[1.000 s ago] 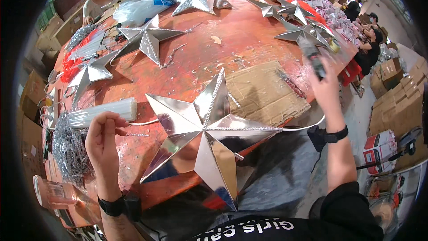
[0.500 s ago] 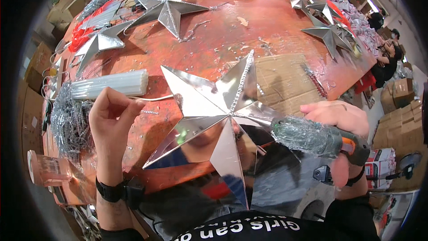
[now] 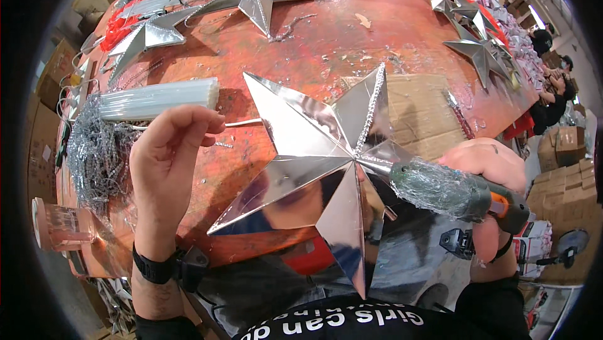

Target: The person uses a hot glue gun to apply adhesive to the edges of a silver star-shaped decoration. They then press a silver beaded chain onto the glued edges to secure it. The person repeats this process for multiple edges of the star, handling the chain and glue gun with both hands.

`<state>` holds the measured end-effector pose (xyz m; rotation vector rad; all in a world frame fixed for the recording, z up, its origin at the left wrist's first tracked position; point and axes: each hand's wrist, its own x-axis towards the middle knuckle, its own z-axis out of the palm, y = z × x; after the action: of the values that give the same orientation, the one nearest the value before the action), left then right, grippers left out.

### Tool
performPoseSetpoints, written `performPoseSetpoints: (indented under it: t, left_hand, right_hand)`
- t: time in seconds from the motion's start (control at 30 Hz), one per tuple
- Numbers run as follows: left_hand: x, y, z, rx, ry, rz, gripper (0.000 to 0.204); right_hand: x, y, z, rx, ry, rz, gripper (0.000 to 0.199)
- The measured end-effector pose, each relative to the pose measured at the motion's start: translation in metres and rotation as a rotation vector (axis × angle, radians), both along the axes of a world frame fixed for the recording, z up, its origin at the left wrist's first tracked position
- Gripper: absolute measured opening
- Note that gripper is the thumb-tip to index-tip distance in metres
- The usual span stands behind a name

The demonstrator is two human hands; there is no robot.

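Observation:
A mirror-like silver star (image 3: pixel 301 126) lies in front of me, its lower point hanging over the table's near edge. Beaded silver trim (image 3: pixel 372 109) runs along the ridge of its upper right arm. My right hand (image 3: pixel 493 161) is wrapped round a glue gun (image 3: pixel 440 188) whose front is covered in clear film or glue strings. The gun's nose reaches over the star's right arm, near the centre. Left of the star, my left hand (image 3: pixel 163 164) is raised with thumb and fingers pinched together. Whatever is in that pinch, if anything, I cannot make out.
A bundle of clear glue sticks (image 3: pixel 160 99) and a heap of silver beaded garland (image 3: pixel 97 161) lie at left, above a clear cup (image 3: pixel 59 224). More silver stars (image 3: pixel 260 0) stand farther back. Cardboard (image 3: pixel 424 114) lies under the star. People sit at far right.
The view has shifted, so the table's contents sit differently in the picture. My left hand's fingers have turned more toward the star. The glue gun stays at the star's right arm.

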<state>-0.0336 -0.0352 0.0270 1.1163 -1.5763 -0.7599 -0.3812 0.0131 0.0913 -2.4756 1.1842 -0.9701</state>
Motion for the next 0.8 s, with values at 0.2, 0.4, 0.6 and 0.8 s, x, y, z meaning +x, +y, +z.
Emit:
performPoseSetpoints:
  t: [0.2,0.4,0.6,0.8]
  left_hand:
    - [0.001,0.001,0.001,0.015,-0.052,-0.001,0.006]
    - [0.002,0.000,-0.001,0.000,-0.027,0.023,0.012]
    - [0.006,-0.001,-0.003,-0.037,-0.026,0.004,0.013]
    - [0.002,0.000,0.000,0.033,-0.050,0.022,0.006]
  right_hand:
    - [-0.004,-0.002,0.002,0.020,0.010,0.030,0.079]
    - [-0.007,0.007,0.000,0.083,-0.037,0.055,0.076]
    - [-0.010,0.010,0.005,0.008,0.043,0.207,0.083]
    - [-0.002,0.003,0.009,-0.204,0.114,0.310,0.070]
